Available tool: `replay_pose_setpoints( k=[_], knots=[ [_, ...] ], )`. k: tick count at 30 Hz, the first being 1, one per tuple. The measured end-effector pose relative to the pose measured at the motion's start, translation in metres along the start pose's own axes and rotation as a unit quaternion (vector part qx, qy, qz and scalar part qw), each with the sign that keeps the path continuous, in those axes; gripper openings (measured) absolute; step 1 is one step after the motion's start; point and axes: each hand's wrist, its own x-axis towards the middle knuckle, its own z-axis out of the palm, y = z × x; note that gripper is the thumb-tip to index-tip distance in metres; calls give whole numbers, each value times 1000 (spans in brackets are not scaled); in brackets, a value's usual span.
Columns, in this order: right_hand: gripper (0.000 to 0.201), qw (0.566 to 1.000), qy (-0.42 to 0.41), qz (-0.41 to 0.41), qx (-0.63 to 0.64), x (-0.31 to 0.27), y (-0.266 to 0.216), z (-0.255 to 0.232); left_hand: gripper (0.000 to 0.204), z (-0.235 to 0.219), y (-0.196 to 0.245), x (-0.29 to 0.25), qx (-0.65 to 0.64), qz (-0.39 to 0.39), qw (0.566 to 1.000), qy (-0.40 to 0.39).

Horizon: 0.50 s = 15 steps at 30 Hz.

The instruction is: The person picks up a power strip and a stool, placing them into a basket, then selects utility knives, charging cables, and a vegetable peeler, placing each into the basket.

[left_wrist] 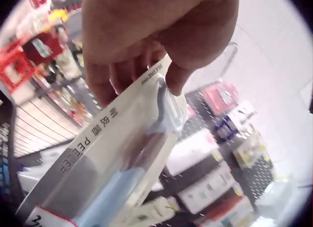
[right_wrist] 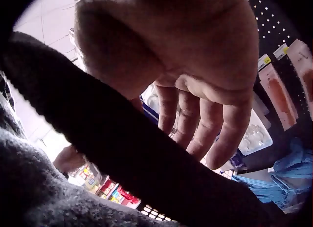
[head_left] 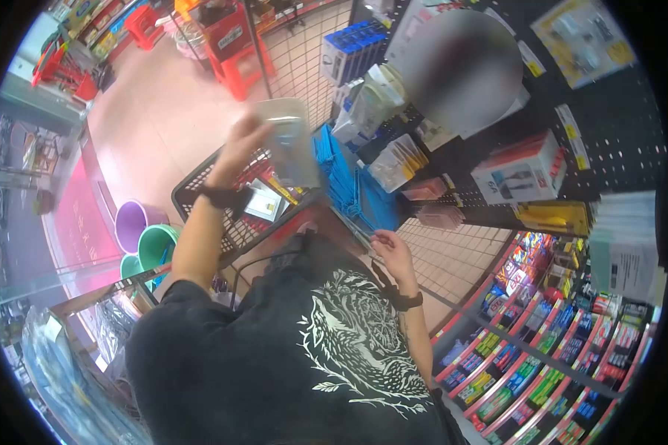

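Note:
My left hand [head_left: 241, 148] grips a packaged peeler [head_left: 293, 144] by one end, holding it up over a dark shopping basket [head_left: 188, 191]. In the left wrist view, the thumb and fingers of this left hand [left_wrist: 161, 36] pinch the card edge of the peeler pack [left_wrist: 105, 144], which is printed "PEELER". Its clear blister covers a light blue handle. Close to my shirt, my right hand [head_left: 395, 256] hangs with loosely bent fingers and nothing in them. A black strap [right_wrist: 122, 124] crosses in front of the right hand [right_wrist: 190, 90] in its wrist view.
Flat packs [head_left: 266, 202] lie in the basket. Blue hangers [head_left: 356, 189] and boxed goods [head_left: 523, 170] hang on a black pegboard [head_left: 616, 126] to the right. Purple [head_left: 135, 225] and green buckets [head_left: 156, 245] stand at left, red stools [head_left: 237, 63] farther ahead.

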Motion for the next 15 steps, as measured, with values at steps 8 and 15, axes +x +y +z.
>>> replay_pose_setpoints(
  k=[8,15],
  knots=[
    [32,996,-54,56,-37,22,-8,19,44,-189,-317,-91,283,-178,897,288],
    [29,986,-58,37,-152,33,-41,47,49,-167,-385,-122,296,-413,727,461]
  ],
)
